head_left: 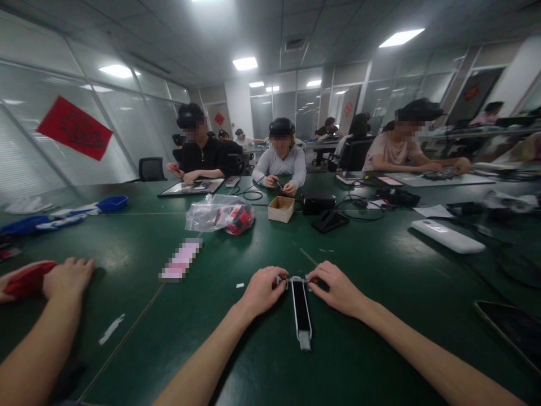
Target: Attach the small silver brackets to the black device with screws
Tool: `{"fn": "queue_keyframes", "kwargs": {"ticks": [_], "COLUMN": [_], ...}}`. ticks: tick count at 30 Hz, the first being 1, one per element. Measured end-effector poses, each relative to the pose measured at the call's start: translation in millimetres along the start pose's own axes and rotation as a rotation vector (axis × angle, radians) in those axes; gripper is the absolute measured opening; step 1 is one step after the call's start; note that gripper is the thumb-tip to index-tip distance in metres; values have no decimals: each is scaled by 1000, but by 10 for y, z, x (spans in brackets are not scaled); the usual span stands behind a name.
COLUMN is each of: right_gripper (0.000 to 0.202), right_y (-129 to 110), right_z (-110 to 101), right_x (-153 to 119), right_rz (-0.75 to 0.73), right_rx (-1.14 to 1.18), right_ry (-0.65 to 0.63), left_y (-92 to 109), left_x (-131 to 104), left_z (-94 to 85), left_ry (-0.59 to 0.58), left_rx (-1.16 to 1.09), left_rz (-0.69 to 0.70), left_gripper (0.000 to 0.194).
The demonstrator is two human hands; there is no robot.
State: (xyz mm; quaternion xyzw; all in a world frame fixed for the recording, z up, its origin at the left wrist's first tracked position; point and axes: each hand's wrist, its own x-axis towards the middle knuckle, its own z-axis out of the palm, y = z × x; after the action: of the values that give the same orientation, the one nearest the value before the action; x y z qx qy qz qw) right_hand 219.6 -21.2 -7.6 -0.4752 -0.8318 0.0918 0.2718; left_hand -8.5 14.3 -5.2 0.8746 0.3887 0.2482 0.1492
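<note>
A long, narrow device with a black face and a silver-white frame (301, 307) lies on the green table in front of me. Its far end has small metal side pieces, and a grey tab sticks out of the near end. My left hand (266, 290) pinches the left side piece (289, 281) between thumb and fingers. Opposite it, my right hand (336, 287) has thumb and fingers closed around the right side piece (308, 280). The fingertips partly hide both pieces, so their exact shape cannot be made out.
At the left, another person's hands (63, 279) hold a red item. Ahead lie a blurred-out phone (181, 260), a plastic bag with red parts (224, 215), a small open box (281, 210) and a black box (318, 201). To the right are a white power bank (447, 237) and a dark phone (509, 327).
</note>
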Motion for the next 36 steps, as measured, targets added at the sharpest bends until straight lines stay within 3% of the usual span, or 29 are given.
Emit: {"fn": "queue_keyframes", "kwargs": {"ticks": [16, 22, 27, 36], "right_gripper": [13, 17, 23, 22], "right_y": [-33, 231, 438, 372], "right_z": [-81, -260, -272, -170], "right_x": [9, -23, -67, -41], "right_rz": [8, 122, 210, 189], "right_rx": [-40, -114, -127, -103], "right_ry": [17, 141, 79, 11], "left_y": [39, 57, 31, 49], "left_x": [0, 4, 11, 9], "left_z": [-24, -50, -35, -49], "left_ry": [2, 5, 4, -6], "left_rx": [-5, -24, -32, -24], "left_rz": [-12, -2, 15, 1], "left_gripper": [20, 22, 23, 23]}}
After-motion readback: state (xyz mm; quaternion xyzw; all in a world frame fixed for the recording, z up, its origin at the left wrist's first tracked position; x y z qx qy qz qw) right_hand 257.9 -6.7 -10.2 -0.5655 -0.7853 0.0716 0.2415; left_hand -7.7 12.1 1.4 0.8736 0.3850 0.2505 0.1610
